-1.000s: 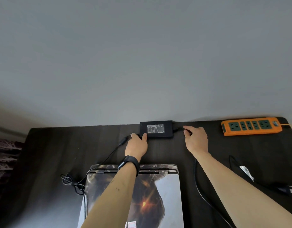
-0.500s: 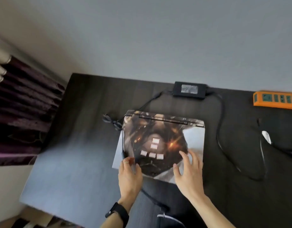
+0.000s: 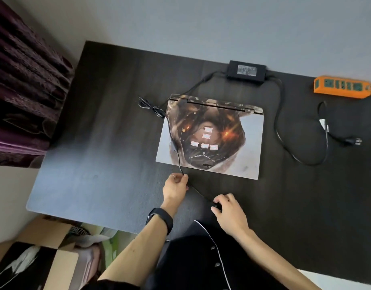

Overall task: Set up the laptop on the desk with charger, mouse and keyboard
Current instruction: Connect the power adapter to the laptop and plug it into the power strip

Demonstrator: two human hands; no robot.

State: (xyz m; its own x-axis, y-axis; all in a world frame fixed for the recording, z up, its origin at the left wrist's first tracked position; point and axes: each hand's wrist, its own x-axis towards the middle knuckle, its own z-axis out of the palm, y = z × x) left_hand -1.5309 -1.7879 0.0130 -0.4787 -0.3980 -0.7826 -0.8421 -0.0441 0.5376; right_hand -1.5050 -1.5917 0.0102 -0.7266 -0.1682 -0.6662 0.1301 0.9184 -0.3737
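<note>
Head view: the charger cable (image 3: 173, 144) is pinched by the left hand (image 3: 175, 188), its dark end gripped and barely made out under the curled fingers of the right hand (image 3: 228, 208), the closed laptop (image 3: 209, 135) lies just beyond both on the desk (image 3: 96, 143), and a cardboard box (image 3: 48, 231) below and left of the grip holds blurred, cut-off contents.

The right hand (image 3: 228, 212) covers the end of the charger cable (image 3: 173, 144).

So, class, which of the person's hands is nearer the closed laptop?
Left. The left hand, pinching the charger cable, sits just off the front edge of the laptop; the right hand, gripping that cable's end, lies farther back toward the person.
</note>
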